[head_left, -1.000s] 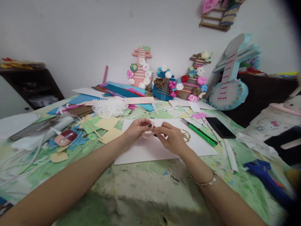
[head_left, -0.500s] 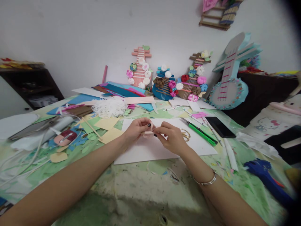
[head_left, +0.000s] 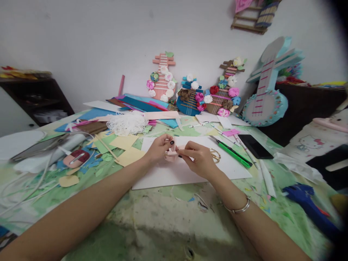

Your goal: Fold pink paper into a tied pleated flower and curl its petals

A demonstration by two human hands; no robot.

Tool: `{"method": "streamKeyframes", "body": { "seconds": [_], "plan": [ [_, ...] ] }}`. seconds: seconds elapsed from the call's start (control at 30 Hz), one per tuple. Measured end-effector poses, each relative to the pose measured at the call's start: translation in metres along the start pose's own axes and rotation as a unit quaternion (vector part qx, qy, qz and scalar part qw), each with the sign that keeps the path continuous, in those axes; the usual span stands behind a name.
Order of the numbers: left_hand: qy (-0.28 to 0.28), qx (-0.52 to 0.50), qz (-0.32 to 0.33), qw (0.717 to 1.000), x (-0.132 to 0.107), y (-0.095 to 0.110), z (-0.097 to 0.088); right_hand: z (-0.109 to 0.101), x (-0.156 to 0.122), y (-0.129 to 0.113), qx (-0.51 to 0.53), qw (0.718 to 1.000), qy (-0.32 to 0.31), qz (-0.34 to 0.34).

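Over a white board, my left hand pinches a small pale pink piece of folded or curled paper. My right hand grips the same paper from the right, thumb and forefinger closed on its edge. Fingers cover much of the paper, so its full shape is hidden. Gold-handled scissors lie partly behind my right hand. A green utility knife rests slantwise on the board's right side.
A black phone and a blue glue gun lie to the right. White shredded strands, coloured paper sheets and scraps cover the left and back. Flower-decorated paper instruments lean on the wall. A mouse-like pink case sits left.
My hands stay in nearly the same place, both still holding the pink paper. The fingers and paper have shifted only slightly.
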State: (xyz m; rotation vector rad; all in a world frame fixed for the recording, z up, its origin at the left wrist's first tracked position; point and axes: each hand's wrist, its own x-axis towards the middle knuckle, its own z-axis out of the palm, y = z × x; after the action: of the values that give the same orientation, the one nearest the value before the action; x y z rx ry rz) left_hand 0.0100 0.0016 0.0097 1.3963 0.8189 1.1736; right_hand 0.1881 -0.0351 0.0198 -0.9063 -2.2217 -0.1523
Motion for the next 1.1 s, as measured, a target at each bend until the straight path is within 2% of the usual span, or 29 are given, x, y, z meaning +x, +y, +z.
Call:
{"method": "streamKeyframes", "body": {
  "seconds": [0.2, 0.4, 0.67, 0.9, 1.1],
  "plan": [
    [-0.032, -0.027, -0.017, 0.999, -0.004, 0.01, -0.004, 0.0, -0.001, 0.002, 0.019, 1.0, 0.014, 0.013],
    [-0.111, -0.069, -0.006, 0.991, -0.008, 0.012, -0.004, 0.0, 0.0, 0.005, 0.074, 0.993, 0.052, 0.071],
    [-0.052, -0.102, 0.071, 0.991, -0.006, 0.006, 0.003, 0.0, 0.006, -0.002, 0.127, 0.977, 0.053, 0.164],
    [-0.031, -0.095, 0.03, 0.995, -0.007, 0.005, 0.002, 0.003, 0.006, -0.006, 0.211, 0.951, 0.058, 0.218],
    [-0.008, -0.124, -0.005, 0.992, -0.005, 0.006, 0.002, 0.005, 0.007, -0.007, 0.257, 0.935, 0.071, 0.232]
  ]
}}
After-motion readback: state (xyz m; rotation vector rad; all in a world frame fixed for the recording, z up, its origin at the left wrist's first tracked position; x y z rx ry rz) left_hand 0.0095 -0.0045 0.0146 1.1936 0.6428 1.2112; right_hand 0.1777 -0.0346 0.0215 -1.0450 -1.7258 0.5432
